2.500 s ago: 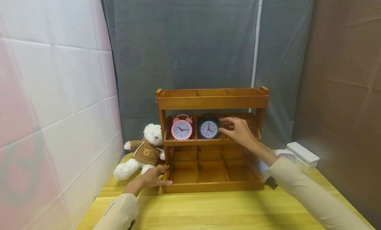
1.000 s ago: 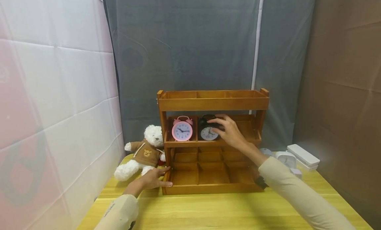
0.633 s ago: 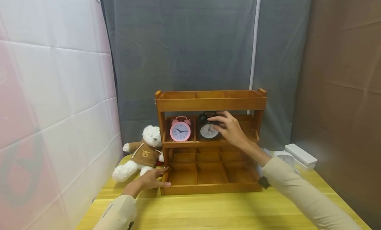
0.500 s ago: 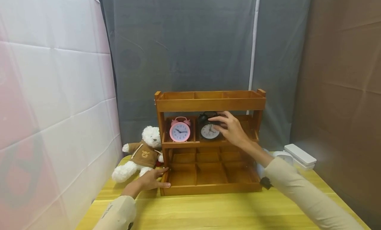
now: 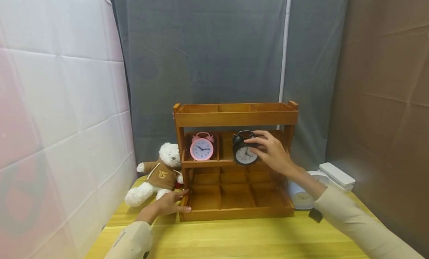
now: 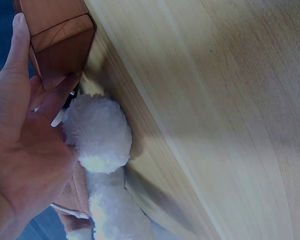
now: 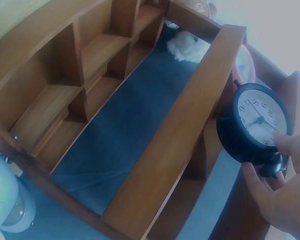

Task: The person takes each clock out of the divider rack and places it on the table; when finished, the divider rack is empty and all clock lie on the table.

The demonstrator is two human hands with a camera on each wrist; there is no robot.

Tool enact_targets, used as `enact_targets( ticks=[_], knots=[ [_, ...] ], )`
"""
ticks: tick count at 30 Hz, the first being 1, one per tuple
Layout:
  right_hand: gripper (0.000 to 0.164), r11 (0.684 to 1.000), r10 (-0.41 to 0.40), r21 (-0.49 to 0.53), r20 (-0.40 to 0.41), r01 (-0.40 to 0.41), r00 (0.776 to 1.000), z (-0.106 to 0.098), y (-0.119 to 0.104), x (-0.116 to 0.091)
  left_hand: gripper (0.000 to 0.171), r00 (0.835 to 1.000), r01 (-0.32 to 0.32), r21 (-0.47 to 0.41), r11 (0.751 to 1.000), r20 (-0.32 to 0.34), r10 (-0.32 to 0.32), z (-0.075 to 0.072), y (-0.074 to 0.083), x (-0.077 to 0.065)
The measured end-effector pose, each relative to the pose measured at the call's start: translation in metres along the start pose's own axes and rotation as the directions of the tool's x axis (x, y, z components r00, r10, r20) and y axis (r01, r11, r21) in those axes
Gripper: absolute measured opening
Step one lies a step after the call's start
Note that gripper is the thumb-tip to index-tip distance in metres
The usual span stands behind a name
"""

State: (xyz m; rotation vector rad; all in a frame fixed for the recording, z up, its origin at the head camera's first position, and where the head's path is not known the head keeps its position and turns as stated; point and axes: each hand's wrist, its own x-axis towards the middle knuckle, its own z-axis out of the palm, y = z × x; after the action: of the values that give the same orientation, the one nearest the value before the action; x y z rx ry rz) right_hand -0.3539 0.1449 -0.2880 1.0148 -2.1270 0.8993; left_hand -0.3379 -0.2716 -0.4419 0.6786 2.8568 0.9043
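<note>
A wooden three-tier rack [image 5: 236, 120] stands on the table. My left hand [image 5: 167, 205] holds its lower left front corner, thumb in front and fingers round the side; in the left wrist view this hand [image 6: 30, 145] is beside the rack's corner [image 6: 65, 52]. Thumb and fingers of my right hand [image 5: 273, 153] grip a black twin-bell alarm clock [image 5: 246, 155] by its right side and top. The clock tilts in front of the middle tier's edge, out of its compartment. A pink twin-bell alarm clock [image 5: 202, 149] stands in that tier's left compartment.
A white teddy bear in a brown hoodie [image 5: 163, 174] leans against the rack's left side. Right of the rack are a pale clock [image 5: 301, 196], a white clock [image 5: 320, 177] partly behind my forearm, and white boxes [image 5: 337, 175]. Cloth walls enclose the table.
My right hand first took hold of the black clock and tipped it. It has since drawn the clock forward and right, out of the middle compartment. My left hand stays at the rack's corner.
</note>
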Motion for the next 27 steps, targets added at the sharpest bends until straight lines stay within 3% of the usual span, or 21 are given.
enact_targets(
  ticks=[14,27],
  knots=[
    [0.038,0.994,-0.055,-0.099,-0.037,0.051,0.998,-0.034,0.009,-0.037,0.085,1.000,0.009,-0.009,1.000,0.005,-0.009,0.000,0.000,-0.001],
    [0.039,0.975,0.005,-0.219,-0.063,-0.019,0.998,-0.055,0.024,-0.068,0.087,1.000,0.016,-0.019,1.000,0.008,-0.016,0.000,0.001,0.000]
  ],
)
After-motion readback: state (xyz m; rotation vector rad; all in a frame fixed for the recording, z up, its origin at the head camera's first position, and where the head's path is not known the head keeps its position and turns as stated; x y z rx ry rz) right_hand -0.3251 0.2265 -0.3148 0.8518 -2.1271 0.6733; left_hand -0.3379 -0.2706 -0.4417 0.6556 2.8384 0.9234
